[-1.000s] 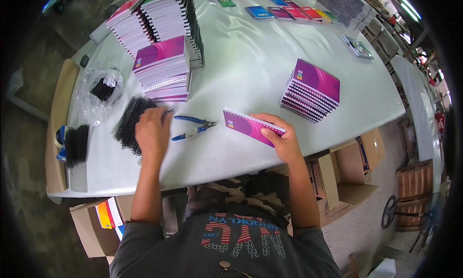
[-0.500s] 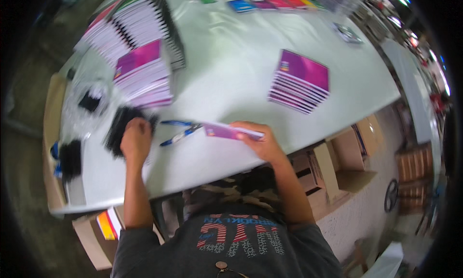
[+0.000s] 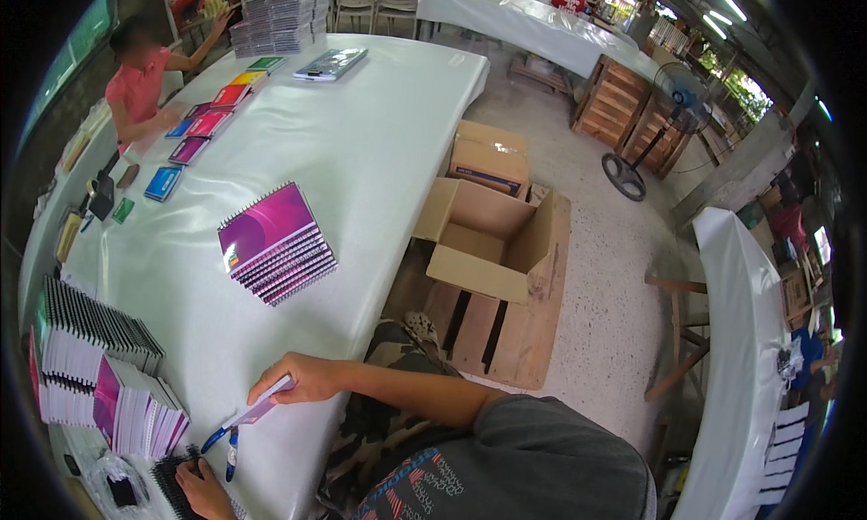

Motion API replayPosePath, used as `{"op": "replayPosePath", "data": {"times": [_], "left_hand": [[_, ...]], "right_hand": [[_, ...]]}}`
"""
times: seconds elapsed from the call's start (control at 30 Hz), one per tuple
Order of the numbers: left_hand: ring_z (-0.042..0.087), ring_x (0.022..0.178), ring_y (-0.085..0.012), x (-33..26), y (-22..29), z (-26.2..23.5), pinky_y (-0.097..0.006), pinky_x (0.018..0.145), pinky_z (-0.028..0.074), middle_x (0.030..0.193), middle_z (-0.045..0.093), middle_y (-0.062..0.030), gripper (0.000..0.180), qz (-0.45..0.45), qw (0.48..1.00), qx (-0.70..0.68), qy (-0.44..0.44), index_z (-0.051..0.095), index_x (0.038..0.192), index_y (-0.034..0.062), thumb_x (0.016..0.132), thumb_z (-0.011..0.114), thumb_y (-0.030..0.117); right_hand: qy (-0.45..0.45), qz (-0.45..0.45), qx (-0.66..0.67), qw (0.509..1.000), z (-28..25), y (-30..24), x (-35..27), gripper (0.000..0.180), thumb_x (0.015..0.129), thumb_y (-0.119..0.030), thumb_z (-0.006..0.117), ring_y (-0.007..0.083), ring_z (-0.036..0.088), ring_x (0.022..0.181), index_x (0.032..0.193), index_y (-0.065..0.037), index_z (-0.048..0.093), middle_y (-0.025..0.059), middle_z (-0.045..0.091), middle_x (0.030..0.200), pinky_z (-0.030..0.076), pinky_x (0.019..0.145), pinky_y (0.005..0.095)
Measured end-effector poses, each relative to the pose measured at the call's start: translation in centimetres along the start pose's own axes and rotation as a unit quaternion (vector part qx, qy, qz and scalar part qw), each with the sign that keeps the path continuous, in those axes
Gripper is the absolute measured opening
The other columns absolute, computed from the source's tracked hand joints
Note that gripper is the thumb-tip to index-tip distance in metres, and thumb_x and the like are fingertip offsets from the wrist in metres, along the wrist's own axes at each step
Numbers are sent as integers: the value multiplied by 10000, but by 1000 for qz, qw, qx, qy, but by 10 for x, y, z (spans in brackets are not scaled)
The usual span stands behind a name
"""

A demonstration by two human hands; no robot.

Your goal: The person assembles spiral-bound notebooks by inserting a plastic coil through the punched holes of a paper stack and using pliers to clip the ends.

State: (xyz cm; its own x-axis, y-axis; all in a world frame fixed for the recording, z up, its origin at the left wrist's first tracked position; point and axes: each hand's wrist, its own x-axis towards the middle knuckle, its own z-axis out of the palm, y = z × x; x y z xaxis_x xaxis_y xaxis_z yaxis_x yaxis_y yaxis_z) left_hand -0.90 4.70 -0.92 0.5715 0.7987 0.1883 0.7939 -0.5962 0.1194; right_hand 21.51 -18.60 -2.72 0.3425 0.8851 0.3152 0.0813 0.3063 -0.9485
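- Head view, hands: right hand (image 3: pixel 302 378) pinches the near end of a thin purple notebook (image 3: pixel 262 405), fingers closed on its cover; left hand (image 3: pixel 203 487) lies curled on a heap of black spiral binding coils (image 3: pixel 172 475) at the lower edge, and whether it grips one I cannot tell.
- Notebook: flat, stiff, glossy cover, seen almost edge-on, so it reads as a narrow strip. Its long axis slants from the right hand down toward the left hand, with the low end hanging over the near table edge, just above the pliers.
- Blue-handled pliers (image 3: pixel 224 443) lie on the table (image 3: pixel 361 150) between the two hands, handles pointing toward the person.
- Table surface: smooth white plastic sheeting, slightly shiny.
- Fanned stack of purple spiral-bound notebooks (image 3: pixel 275 245) rests mid-table, well apart from the hands; wire spines show along one edge.
- Upright rows of unbound white page blocks with black covers (image 3: pixel 95 339) stand near the left hand.
- Open brown cardboard box (image 3: pixel 492 240) sits on a wooden pallet beside the table.
- Another person in a pink shirt (image 3: pixel 140 73) works at the far end.
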Motion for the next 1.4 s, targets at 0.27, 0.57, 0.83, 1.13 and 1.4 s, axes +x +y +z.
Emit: {"op": "replayPosePath", "data": {"times": [0.27, 0.57, 0.83, 1.13, 1.4], "left_hand": [[542, 708, -255, 32, -51, 12, -380, 646, 422, 714, 512, -87, 271, -62, 964, -257, 2, 516, 959, 18, 942, 467, 284], [543, 879, -428, 11, 5, -11, -480, 692, 407, 958, 584, -238, 274, -40, 993, -99, -49, 536, 1027, 54, 927, 451, 294], [581, 780, -383, 27, -45, 27, -459, 686, 473, 969, 591, -156, 181, 220, 975, -24, 8, 545, 945, 63, 899, 403, 166], [455, 539, -86, 6, -62, -29, -245, 514, 363, 646, 522, -7, 296, -109, 885, -425, -157, 582, 970, 10, 942, 479, 286], [544, 688, -112, 3, -43, -29, -259, 634, 447, 771, 612, -63, 291, -80, 922, -352, 137, 592, 1087, 22, 931, 529, 259]], "right_hand": [[7, 9, 2, 1000, 5, 6, 5, 280, 802, 32, 577, 106, 584, 836, 1058, -47, 660, 80, 674, 973, 469, 769, 254], [-8, 6, -12, 1000, 7, 15, 12, 290, 830, 10, 593, 102, 586, 934, 1112, -48, 633, 90, 669, 1044, 456, 836, 260], [53, 88, 27, 994, 6, 18, 5, 273, 850, -38, 616, 119, 574, 958, 1121, -7, 622, 67, 652, 1064, 448, 873, 257], [59, 100, 3, 993, 15, 11, 7, 253, 851, -30, 595, 108, 572, 921, 1098, 10, 630, 66, 659, 1023, 445, 844, 245], [70, 102, -11, 992, 13, 8, 8, 250, 857, -32, 593, 101, 570, 912, 1100, 18, 625, 64, 654, 1007, 447, 828, 233]]}}
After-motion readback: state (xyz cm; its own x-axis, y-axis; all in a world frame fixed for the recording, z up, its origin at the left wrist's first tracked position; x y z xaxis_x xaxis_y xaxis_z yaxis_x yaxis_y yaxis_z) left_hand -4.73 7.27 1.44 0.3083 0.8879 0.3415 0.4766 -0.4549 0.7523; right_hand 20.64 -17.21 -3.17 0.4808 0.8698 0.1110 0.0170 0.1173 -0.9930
